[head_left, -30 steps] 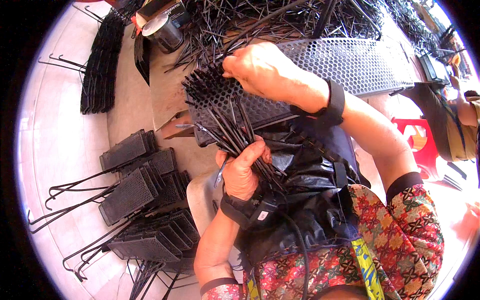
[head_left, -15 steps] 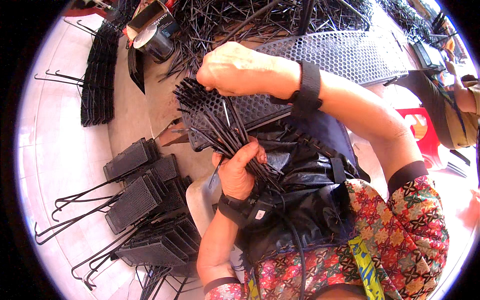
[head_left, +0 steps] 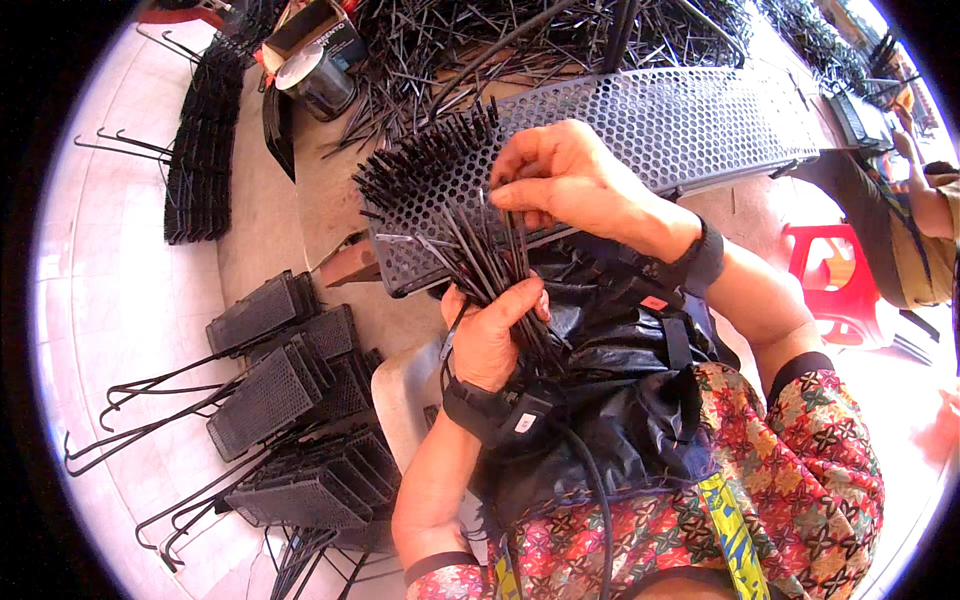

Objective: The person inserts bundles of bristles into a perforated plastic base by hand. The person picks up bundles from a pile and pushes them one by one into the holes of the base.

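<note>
My left hand (head_left: 487, 340) is wrapped round a bundle of thin black sticks (head_left: 478, 250), which fan out upward over the near edge of a perforated panel (head_left: 690, 125). Thumb and fingers of my right hand (head_left: 570, 185) are pinched together beside the upper ends of the bundle, where a single dark stick appears to run up into them. The panel is grey-black, long and full of round holes. At its left end a dense group of short black sticks (head_left: 425, 160) stands up out of the holes.
Loose black sticks (head_left: 420, 60) lie heaped behind the panel, near a metal can (head_left: 325, 90). Black perforated trays with long hooked handles (head_left: 270, 400) are stacked on the left. A red stool (head_left: 835, 280) and another person's arm (head_left: 925, 195) are at the right.
My right hand has moved right and down from the panel's left end to the bundle's tips, uncovering the standing sticks. My left hand still grips the bundle, slightly further right.
</note>
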Demonstrator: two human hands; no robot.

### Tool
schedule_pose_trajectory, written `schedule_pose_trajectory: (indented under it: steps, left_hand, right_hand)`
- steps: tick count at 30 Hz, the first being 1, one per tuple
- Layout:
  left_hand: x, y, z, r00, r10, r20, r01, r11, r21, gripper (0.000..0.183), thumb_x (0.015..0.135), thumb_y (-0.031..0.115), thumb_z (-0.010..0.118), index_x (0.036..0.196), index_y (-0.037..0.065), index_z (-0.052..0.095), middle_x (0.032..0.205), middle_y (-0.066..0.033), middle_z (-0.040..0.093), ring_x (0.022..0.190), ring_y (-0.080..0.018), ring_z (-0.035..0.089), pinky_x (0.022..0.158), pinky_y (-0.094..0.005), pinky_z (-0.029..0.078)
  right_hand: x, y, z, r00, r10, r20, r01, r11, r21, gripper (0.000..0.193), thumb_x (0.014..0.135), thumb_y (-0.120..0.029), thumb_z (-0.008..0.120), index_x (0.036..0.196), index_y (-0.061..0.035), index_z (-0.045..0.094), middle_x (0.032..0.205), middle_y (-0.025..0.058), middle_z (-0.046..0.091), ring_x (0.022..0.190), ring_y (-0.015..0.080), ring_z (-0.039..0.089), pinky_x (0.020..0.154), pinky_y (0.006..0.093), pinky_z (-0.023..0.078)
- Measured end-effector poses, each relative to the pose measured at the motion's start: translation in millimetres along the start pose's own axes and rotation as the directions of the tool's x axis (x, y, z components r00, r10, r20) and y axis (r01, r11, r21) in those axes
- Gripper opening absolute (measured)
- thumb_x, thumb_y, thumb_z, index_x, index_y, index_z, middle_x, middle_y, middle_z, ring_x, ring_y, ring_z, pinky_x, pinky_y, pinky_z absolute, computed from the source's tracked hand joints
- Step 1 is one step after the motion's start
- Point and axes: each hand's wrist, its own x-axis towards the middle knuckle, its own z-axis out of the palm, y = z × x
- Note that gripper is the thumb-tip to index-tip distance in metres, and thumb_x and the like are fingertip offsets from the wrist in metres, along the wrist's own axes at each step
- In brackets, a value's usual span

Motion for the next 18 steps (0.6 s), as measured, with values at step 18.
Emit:
schedule_pose_trajectory:
  steps: [18]
  left_hand:
    - [1.4, -1.5, -7.9, 0.998, 0.0, -0.069, -0.005, 0.997, -0.08, 0.024, 0.07, 0.003, 0.063, 0.09, 0.0, 0.051, 0.068, -0.0109, 0.055, 0.051, -0.0197, 0.053, 0.048, -0.0322, 0.044]
  right_hand:
    - [43.7, 7.6, -30.3, 0.796, -0.437, -0.42, 0.442, 0.892, -0.09, 0.01, 0.078, -0.007, 0.063, 0.083, 0.0013, 0.059, 0.065, 0.0033, 0.059, 0.055, 0.0074, 0.055, 0.05, 0.0196, 0.045]
